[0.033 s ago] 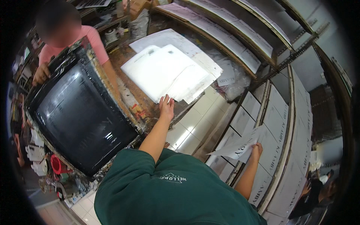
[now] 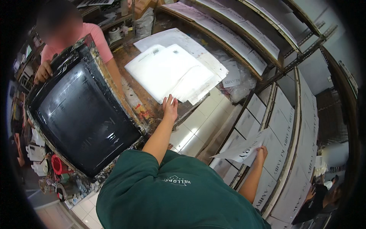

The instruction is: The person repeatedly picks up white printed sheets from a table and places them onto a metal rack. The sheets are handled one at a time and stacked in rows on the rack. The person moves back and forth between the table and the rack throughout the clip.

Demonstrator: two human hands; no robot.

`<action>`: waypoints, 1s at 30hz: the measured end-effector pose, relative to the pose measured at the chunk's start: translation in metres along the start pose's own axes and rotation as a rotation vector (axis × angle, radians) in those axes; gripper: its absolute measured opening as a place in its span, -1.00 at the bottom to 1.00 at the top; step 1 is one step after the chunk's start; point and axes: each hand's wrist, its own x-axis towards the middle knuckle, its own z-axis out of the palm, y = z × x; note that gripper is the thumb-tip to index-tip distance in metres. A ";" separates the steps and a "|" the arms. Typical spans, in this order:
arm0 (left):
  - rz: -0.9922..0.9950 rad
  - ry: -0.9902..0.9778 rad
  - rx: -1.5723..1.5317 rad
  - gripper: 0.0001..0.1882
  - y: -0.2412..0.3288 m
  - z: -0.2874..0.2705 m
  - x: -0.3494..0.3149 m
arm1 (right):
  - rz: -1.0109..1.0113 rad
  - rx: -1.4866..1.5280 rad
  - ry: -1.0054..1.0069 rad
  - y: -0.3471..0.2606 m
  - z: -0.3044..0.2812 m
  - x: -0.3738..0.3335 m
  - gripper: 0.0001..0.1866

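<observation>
Fingers apart and partly stretched, my left hand (image 2: 170, 108) is at the near edge of the flat white sheets (image 2: 171, 65). These have rounded corners and small grey marks near the top, and lie overlapped on a stained work table (image 2: 131, 82). Whether my fingertips press on the lowest sheet or just hover by it, I cannot tell. Off to the right, my right hand (image 2: 261, 153) pinches the edge of a thin white printed sheet (image 2: 241, 152), which bends and hangs over the rack. Dark lettering shows on it.
A co-worker in a pink shirt (image 2: 95, 40) holds up a large screen-printing frame (image 2: 82, 114) with a dark mesh, tilted at the left. Rack shelves (image 2: 228, 40) at the back and right carry rows of printed sheets (image 2: 280, 131). Tiled floor (image 2: 196, 120) shows between table and rack.
</observation>
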 end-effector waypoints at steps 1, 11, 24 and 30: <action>0.027 0.018 -0.023 -0.23 0.004 0.001 0.001 | -0.008 0.006 -0.018 0.000 0.002 -0.001 -0.84; 0.166 0.027 -0.312 -0.30 0.033 0.002 0.047 | -0.011 -0.003 -0.051 -0.010 0.010 0.005 -0.89; 0.246 0.211 0.047 -0.55 -0.055 0.104 0.108 | -0.077 0.009 0.097 -0.079 0.000 -0.045 -0.78; 0.045 -0.042 0.250 -0.46 -0.174 0.208 0.053 | -0.101 -0.218 0.420 -0.111 -0.038 -0.106 -0.83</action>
